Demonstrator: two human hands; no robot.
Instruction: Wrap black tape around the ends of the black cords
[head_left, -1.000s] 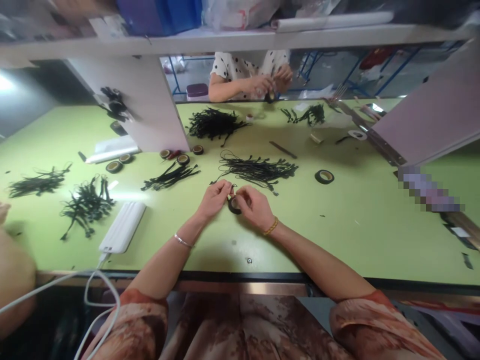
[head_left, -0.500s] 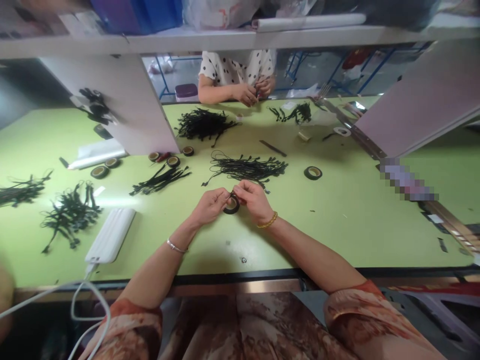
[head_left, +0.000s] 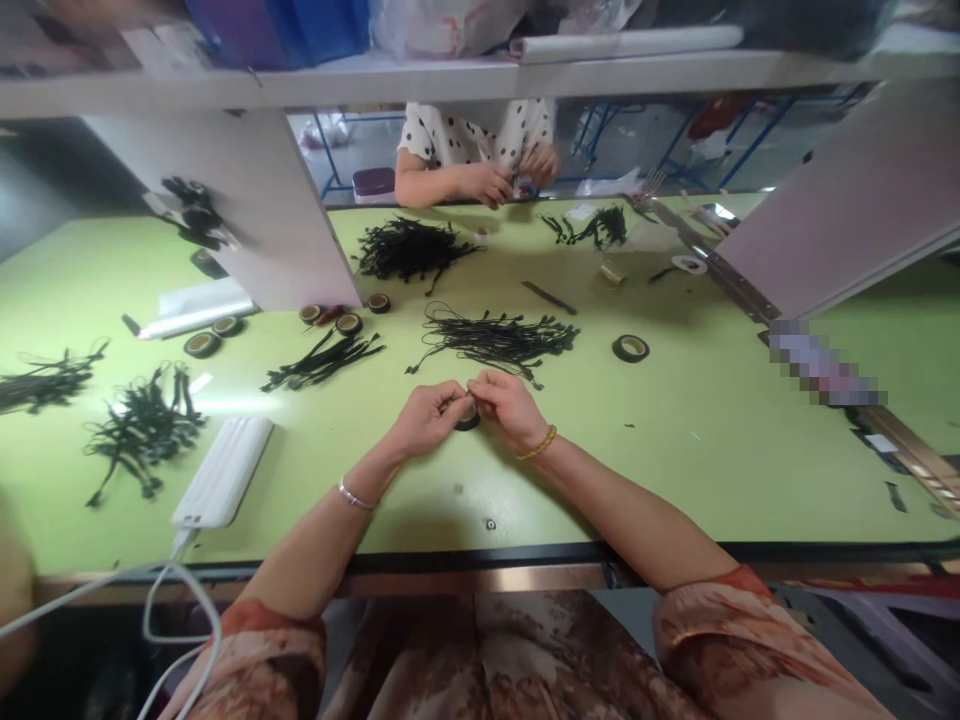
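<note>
A roll of black tape [head_left: 467,418] hangs just below my fingertips, partly covered by them. My left hand [head_left: 429,415] is closed, with its thumb and fingers pinching the roll's upper left side. Fingertip to fingertip with it, my right hand [head_left: 514,408] pinches at the top of the same roll. Whether a loose end of tape lies between the right fingers is too small to make out. Just beyond both hands, a bundle of thin black cables [head_left: 499,335] lies spread on the green table [head_left: 600,480].
Another tape roll [head_left: 631,348] lies to the right. More black cables [head_left: 322,360] and a white power bank [head_left: 225,472] with a cord are on the left. A dark flat strip [head_left: 549,297] lies beyond the cables. Across the table, a co-worker's hands [head_left: 491,185] work beneath an overhead shelf [head_left: 450,85].
My hands have tilted and shifted slightly around the tape roll, and more of it is now covered. The co-worker's right-side hand has moved a little outward.
</note>
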